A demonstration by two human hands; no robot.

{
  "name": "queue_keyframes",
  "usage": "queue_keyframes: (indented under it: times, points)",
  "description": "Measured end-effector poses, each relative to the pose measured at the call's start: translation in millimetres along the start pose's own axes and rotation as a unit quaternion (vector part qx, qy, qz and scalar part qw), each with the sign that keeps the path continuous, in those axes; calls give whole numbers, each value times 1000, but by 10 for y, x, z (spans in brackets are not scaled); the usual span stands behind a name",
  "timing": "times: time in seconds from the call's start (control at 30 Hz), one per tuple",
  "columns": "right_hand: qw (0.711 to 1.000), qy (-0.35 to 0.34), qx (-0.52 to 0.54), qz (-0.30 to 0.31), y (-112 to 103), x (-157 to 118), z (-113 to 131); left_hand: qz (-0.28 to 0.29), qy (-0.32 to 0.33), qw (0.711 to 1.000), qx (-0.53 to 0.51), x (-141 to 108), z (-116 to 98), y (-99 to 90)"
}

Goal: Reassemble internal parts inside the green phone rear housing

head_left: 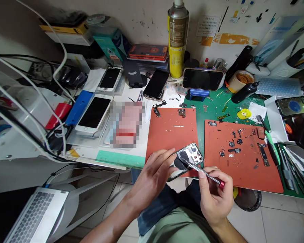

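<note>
A stripped phone housing (192, 148) lies tilted at the front edge of the left orange mat (172, 118), its inner side facing up. My left hand (158, 168) is closed over its left end, with the fingers across the top. In my right hand (215, 195) is a thin screwdriver (202, 170) with a silver shaft and red end cap. Its tip points at the dark pad (179, 162) inside the housing; whether it touches cannot be made out. Several small metal parts, such as a thin strip (178, 126), lie farther back on that mat.
Several small phone parts sit on the right orange mat (243, 175). Tweezers (294, 168) and a green-handled brush (271, 141) lie right of it. Farther back stand a yellow spray can (177, 44) and a propped phone (203, 79). A white phone (95, 113) and white cables (58, 71) are left.
</note>
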State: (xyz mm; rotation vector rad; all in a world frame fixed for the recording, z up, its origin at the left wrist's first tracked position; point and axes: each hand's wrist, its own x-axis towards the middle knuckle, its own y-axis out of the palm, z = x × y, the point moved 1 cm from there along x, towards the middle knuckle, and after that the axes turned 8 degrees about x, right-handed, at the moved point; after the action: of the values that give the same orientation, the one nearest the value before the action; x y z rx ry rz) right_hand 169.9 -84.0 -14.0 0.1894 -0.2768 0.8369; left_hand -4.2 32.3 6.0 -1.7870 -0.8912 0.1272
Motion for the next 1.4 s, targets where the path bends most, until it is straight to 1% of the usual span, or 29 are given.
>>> queue_keyframes:
  times: [0.07, 0.13, 0.23, 0.3, 0.37, 0.43, 0.5, 0.6, 0.7, 0.8, 0.97, 1.07, 1.13, 1.17, 1.2, 1.27, 1.3, 1.33, 1.4]
  points:
    - [998, 45, 33, -16, -12, -3, 32, -18, 20, 999, -29, 72, 37, -4]
    - [996, 72, 54, -27, -16, 11, 70, -21, 52, 997, -59, 142, 64, -23]
    - [992, 98, 73, -39, -26, 53, 112, -3, 84, 994, -77, 235, 97, -73]
    - [990, 103, 82, -49, -38, 83, 124, 6, 94, 994, -62, 306, 132, -98]
    - [989, 102, 82, -69, -54, 104, 127, -4, 77, 997, -3, 401, 190, -88]
    - [989, 98, 71, -90, -68, 111, 125, -30, 35, 996, 71, 515, 263, -37]
    - [989, 96, 57, -96, -76, 106, 125, -43, -6, 992, 116, 627, 332, 44]
    - [991, 84, 54, -91, -89, 90, 126, -36, -39, 987, 149, 743, 401, 160]
    - [992, 63, 46, -95, -106, 80, 127, -28, -51, 985, 164, 773, 431, 214]
    - [993, 51, 41, -96, -113, 79, 128, -32, -56, 984, 164, 759, 450, 228]
    - [994, 53, 43, -90, -105, 76, 142, -49, -68, 985, 154, 739, 474, 215]
    - [994, 53, 39, -89, -118, 53, 134, -65, -73, 985, 142, 668, 422, 121]
    - [994, 47, 22, -94, -136, 28, 112, -65, -67, 987, 129, 554, 326, 26]
    - [994, 42, 7, -96, -145, 14, 96, -56, -59, 990, 119, 475, 262, -20]
    - [995, 34, -10, -95, -152, 3, 77, -36, -46, 993, 104, 385, 192, -57]
    - [996, 12, -42, -81, -149, -7, 35, 39, -3, 997, 60, 193, 50, -94]
    - [996, -5, -57, -70, -138, -4, 13, 47, 17, 997, 60, 103, -10, -101]
    - [995, -25, -72, -58, -121, 4, -7, 59, 23, 996, 59, 26, -56, -96]
    - [991, -66, -108, -43, -70, 31, -40, 61, 22, 996, 65, -74, -105, -76]
